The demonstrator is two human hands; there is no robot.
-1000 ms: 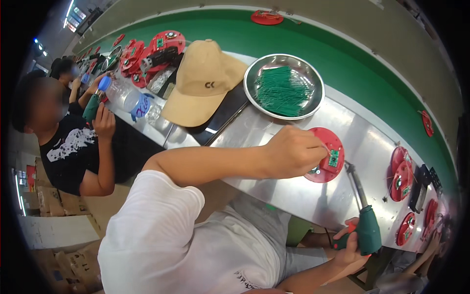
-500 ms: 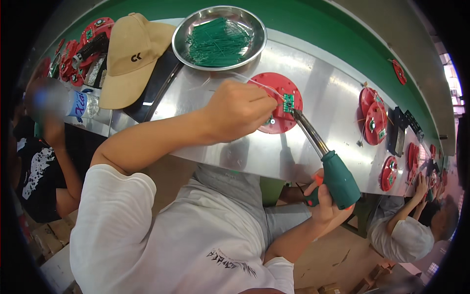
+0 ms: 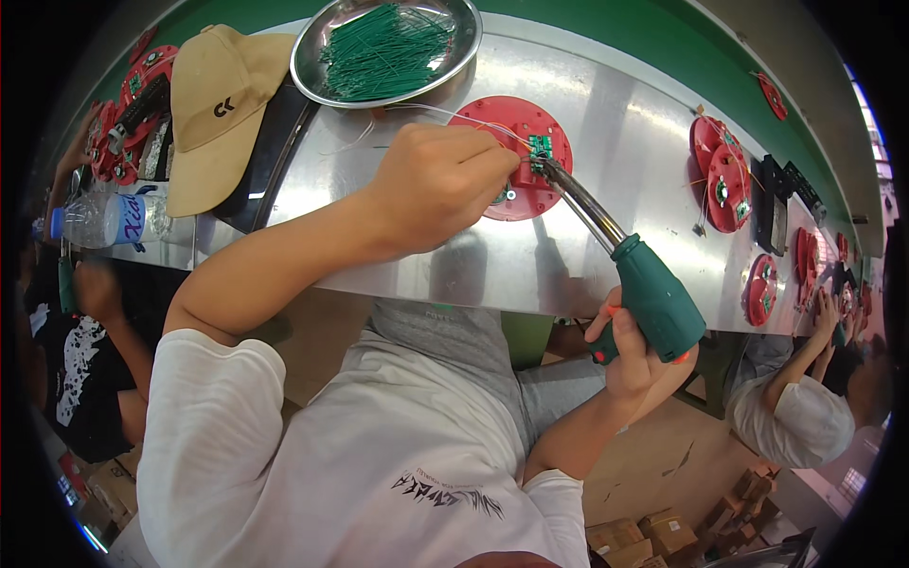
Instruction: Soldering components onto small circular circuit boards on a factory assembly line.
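A round red plastic disc (image 3: 559,194) lies on the metal bench with a small green circuit board (image 3: 541,150) on it. My left hand (image 3: 440,180) is closed over the disc's left side, its fingertips pinching what looks like a thin wire against the board. My right hand (image 3: 639,355) grips the green soldering gun (image 3: 660,298) from below, a finger at its orange trigger. The gun's long metal tip slants up and left to the board's lower edge. A thin pale wire (image 3: 454,115) runs behind my left hand to the board.
A steel bowl (image 3: 468,57) of green wires (image 3: 383,57) stands behind my left hand. Left are a tan cap (image 3: 222,104) and a water bottle (image 3: 118,220). More red discs (image 3: 727,180) and a black tray (image 3: 775,204) lie right. Co-workers (image 3: 791,412) sit on both sides.
The view has shifted, so the bench and disc sit higher in the picture. Both hands keep their holds, and the soldering tip stays at the board.
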